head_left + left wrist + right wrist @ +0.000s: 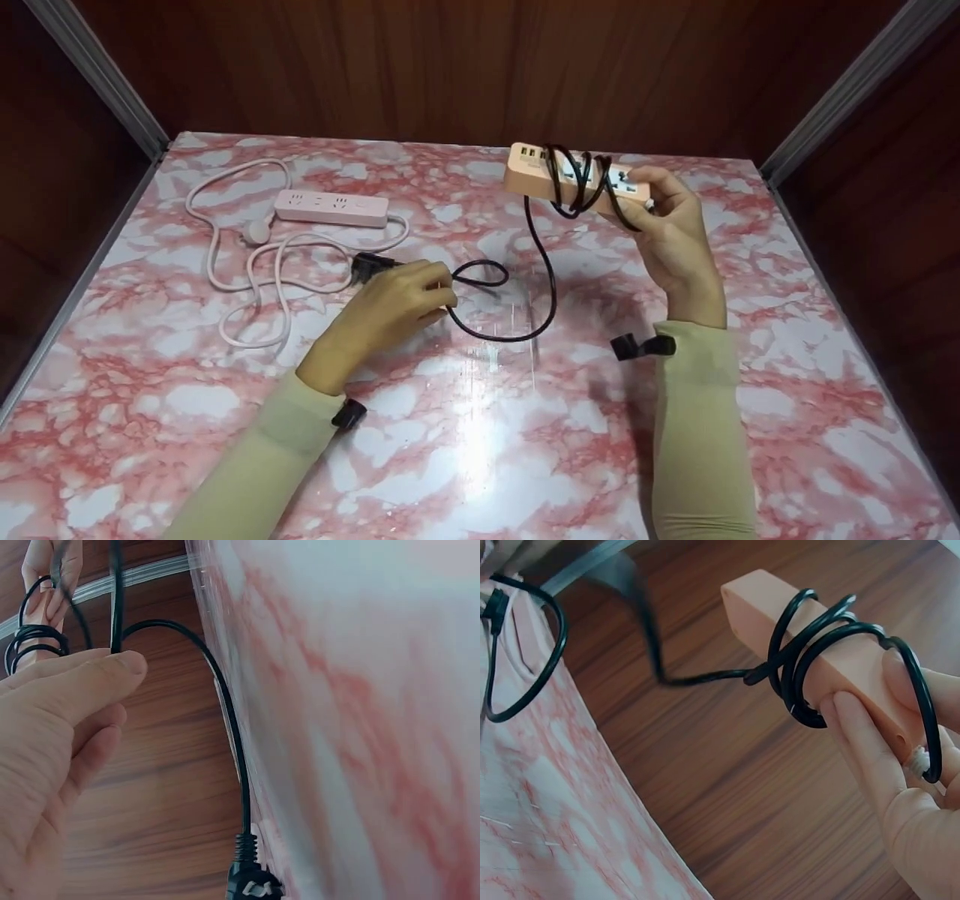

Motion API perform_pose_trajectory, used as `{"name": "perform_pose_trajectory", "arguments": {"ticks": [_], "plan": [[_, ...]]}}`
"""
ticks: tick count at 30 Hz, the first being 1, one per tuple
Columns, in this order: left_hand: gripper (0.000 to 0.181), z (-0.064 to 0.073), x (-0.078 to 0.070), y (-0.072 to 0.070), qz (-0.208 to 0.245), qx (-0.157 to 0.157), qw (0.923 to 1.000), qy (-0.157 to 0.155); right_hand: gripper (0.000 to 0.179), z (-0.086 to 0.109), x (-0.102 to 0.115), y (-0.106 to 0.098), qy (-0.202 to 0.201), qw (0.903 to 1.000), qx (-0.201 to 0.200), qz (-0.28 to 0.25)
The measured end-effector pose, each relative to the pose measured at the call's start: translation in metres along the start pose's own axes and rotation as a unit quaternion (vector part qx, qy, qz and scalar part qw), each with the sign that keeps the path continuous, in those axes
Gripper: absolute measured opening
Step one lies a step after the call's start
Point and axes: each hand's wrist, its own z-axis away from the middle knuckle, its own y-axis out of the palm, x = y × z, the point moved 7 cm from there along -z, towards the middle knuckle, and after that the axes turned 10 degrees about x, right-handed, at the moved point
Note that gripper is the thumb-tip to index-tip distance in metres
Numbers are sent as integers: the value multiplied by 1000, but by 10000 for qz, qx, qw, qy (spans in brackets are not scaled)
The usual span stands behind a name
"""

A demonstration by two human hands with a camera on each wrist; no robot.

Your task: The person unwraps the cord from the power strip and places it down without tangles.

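Power strip (844, 660), peach-coloured, looks light, rigid; hold its end, as curled fingers of the right hand (681, 240) do. Left hand (401, 298) pinches seemingly springy black cord (553, 277).

A reddish-brown wood-grain back wall (337, 75) rises behind the desk (585, 420), with darker panels closing in the left side (60, 187) and right side (892, 195). Silvery metal strips run up the left corner (99, 71) and right corner (848, 82). The desk's glossy top is marbled pink, red and white, and a bright glare (480, 442) whitens its near middle.
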Motion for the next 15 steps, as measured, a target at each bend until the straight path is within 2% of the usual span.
{"name": "perform_pose_trajectory", "arguments": {"ticks": [7,15], "plan": [[13,1,-1,-7,-33,63,9999,-78,30,-1,-1,2,-10,9999,118,2],[11,1,2,-12,257,101,9996,-81,29,0,-1,1,-20,9999,73,132]]}}
